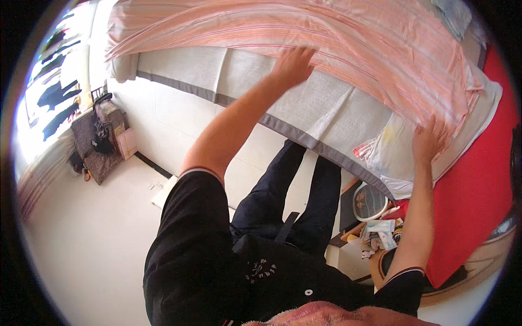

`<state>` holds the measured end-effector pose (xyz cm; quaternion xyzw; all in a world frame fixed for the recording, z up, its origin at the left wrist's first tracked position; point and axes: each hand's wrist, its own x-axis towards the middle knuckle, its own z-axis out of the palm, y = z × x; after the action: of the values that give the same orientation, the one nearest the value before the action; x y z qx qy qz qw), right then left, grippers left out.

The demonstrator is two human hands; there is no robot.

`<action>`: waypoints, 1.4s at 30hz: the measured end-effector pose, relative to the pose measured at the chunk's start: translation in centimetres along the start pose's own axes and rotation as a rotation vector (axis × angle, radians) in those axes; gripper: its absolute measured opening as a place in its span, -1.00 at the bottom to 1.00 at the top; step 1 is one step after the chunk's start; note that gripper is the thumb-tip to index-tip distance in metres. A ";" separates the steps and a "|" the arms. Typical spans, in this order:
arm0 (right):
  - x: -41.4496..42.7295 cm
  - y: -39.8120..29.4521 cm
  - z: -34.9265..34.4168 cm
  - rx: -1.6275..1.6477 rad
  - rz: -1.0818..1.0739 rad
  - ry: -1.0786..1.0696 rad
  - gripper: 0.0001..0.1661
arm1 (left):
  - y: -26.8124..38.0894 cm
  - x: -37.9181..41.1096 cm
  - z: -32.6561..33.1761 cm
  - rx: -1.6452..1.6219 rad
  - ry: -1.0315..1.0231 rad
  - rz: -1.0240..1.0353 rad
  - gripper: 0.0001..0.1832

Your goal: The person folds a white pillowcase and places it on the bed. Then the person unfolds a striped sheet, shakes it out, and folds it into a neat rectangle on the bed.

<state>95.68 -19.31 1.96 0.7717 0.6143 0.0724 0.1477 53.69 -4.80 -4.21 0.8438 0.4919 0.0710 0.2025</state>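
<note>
A pink-and-orange striped bed sheet [253,24] spreads rumpled over a bed in front of me. Along its near side shows a pale grey mat [261,73] with a darker grey border. My left hand [293,63] is at the sheet's near edge, palm down; blur and angle hide whether its fingers grip the cloth. Farther right, my right hand [430,136] rests on the sheet near the bed's corner, fingers somewhat spread. Just left of that hand lies a stained white cloth [387,146] with a red-patterned corner, partly under the sheet.
A red cover [469,203] hangs at the right. Beneath the right arm are packets [381,232] and a round-cornered, white-rimmed object [370,201]. A brown box-like item [102,150] with black straps stands by the left wall, near a bright window [57,73]. Pale floor [89,244] extends left.
</note>
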 end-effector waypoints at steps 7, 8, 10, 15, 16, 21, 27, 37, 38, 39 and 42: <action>-14.3 -1.5 -10.7 0.254 -0.069 -0.365 -0.35 | -3.8 -31.8 -5.6 -0.173 -0.371 -0.476 -0.60; -17.2 -0.8 -11.4 0.285 -0.084 -0.389 -0.45 | -2.6 -33.0 -8.4 -0.219 -0.523 -0.618 -0.59; -22.4 -0.2 -13.3 0.326 -0.052 -0.555 -0.54 | -2.7 -38.6 -11.4 -0.303 -0.541 -0.676 -0.58; -31.1 1.7 -13.7 0.463 -0.083 -0.944 -0.61 | -1.0 -48.0 -15.2 -0.528 -0.210 -0.951 -0.59; -32.2 1.7 -13.8 0.488 -0.075 -0.915 -0.63 | -0.9 -49.0 -15.5 -0.610 -0.185 -1.019 -0.60; -32.8 -0.8 -12.9 0.639 -0.084 -0.965 -0.69 | 0.7 -52.7 -19.8 -0.902 0.066 -1.134 -0.63; -25.8 -2.6 -2.8 0.794 -0.015 -0.750 -0.70 | 4.8 -66.7 -16.7 -0.929 0.070 -1.240 -0.61; -22.2 -22.1 -17.9 0.569 -0.010 -0.923 -0.71 | -0.2 -76.8 -15.5 -1.441 0.304 -1.423 -0.62; -22.9 -26.3 -18.8 0.581 0.005 -0.955 -0.70 | -3.4 -79.5 -15.1 -1.343 0.358 -1.372 -0.63; -23.1 -30.4 -21.0 0.574 -0.026 -1.002 -0.71 | -4.8 -81.8 -14.5 -1.268 0.381 -1.321 -0.64; -24.2 -40.7 -27.5 0.622 -0.189 -1.028 -0.72 | -9.7 -86.7 -17.1 -1.288 0.380 -1.504 -0.60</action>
<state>44.22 -30.74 16.79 0.6569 0.5226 -0.5058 0.1988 -3.38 -70.38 14.19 0.0190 0.7887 0.3105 0.5303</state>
